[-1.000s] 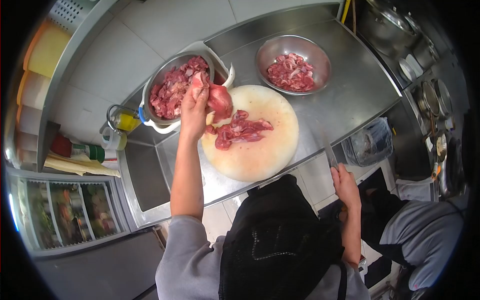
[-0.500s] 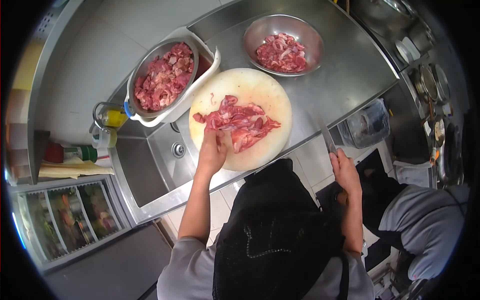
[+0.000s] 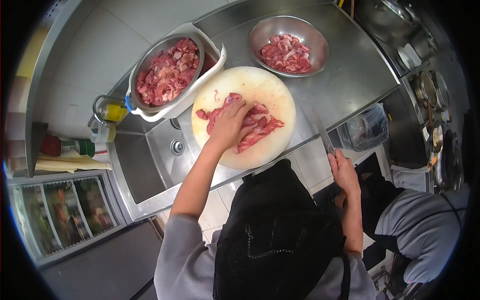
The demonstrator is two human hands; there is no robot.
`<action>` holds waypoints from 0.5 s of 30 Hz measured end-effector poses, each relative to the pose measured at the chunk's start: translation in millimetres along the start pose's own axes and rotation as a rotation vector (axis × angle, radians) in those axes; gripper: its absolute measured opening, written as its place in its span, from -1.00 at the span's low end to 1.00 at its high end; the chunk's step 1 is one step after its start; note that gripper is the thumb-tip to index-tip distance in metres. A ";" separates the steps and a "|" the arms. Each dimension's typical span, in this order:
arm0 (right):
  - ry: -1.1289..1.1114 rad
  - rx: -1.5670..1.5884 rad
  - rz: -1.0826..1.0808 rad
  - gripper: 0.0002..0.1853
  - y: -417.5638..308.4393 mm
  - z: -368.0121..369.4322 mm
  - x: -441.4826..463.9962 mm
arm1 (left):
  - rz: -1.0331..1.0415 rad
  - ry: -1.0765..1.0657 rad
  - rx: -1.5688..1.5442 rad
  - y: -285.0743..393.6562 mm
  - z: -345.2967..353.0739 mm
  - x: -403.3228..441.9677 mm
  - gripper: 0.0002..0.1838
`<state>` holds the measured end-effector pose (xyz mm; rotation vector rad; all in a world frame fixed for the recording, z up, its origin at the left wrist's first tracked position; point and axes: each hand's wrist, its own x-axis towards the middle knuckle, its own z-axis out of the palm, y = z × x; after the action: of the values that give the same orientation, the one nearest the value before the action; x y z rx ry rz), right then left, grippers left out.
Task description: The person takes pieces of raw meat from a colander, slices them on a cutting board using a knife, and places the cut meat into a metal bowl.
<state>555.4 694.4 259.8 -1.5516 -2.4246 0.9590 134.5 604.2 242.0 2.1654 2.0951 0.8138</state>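
Observation:
Raw red meat [image 3: 256, 136] lies spread over a round white cutting board [image 3: 278, 97] on the steel counter. My left hand [image 3: 231, 125] rests on top of the meat, fingers stretched out and partly spread, hiding some of it. Off the board's right side, past the counter's front edge, my right hand [image 3: 343, 169] is closed round the handle of a knife [image 3: 324, 135]. The blade points away from me, and its tip is blurred over the steel.
Behind the board stand a steel bowl of meat pieces [image 3: 310, 37] and a fuller bowl [image 3: 199, 65] set in a white tub [image 3: 218, 64]. A sink [image 3: 142, 167] lies left. A plastic-lined container [image 3: 367, 127] and another person [image 3: 422, 225] are at the right.
My left hand has moved forward and right, from the meat's near-left edge onto its middle, and its fingers have stretched out. My right hand still holds the knife in nearly the same place.

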 end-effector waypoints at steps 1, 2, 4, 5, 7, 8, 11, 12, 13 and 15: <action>-0.006 -0.003 -0.018 -0.68 -0.7 -0.2 0.1 | 0.114 0.051 0.083 -9.1 12.1 9.1 -0.59; -0.004 -0.007 -0.020 -0.68 -1.2 -0.9 1.7 | 0.113 0.056 0.082 -23.0 25.9 12.4 -0.59; -0.019 0.050 -0.014 -0.69 -2.8 -0.6 6.7 | -0.064 -0.164 0.038 -40.6 45.1 20.0 -0.62; -0.016 0.053 -0.010 -0.69 -3.0 0.0 5.4 | -0.059 -0.167 0.037 -38.7 49.5 17.9 -0.62; 0.094 0.007 -0.054 -0.65 -3.8 2.6 4.4 | -0.324 -0.252 -0.119 -20.4 48.9 19.6 -0.65; 0.095 0.014 -0.050 -0.65 -3.0 4.2 3.8 | -0.320 -0.258 -0.115 -15.4 50.8 21.7 -0.65; 0.004 0.044 0.034 -0.68 2.3 7.3 0.2 | -0.272 -0.270 -0.265 -4.3 48.5 21.4 -0.62; -0.017 0.079 0.051 -0.68 5.0 9.3 -0.7 | -0.282 -0.258 -0.216 3.4 32.9 18.7 -0.58; -0.040 0.113 0.067 -0.69 6.9 10.5 -1.2 | -0.293 -0.247 -0.167 7.8 22.0 12.3 -0.55; -0.002 0.067 0.028 -0.68 5.9 11.7 -0.9 | -0.238 -0.303 -0.107 3.7 11.1 -9.7 -0.48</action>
<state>555.6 690.0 247.4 -1.5666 -2.3530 1.0360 142.5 598.5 230.4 1.8078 2.0482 0.5251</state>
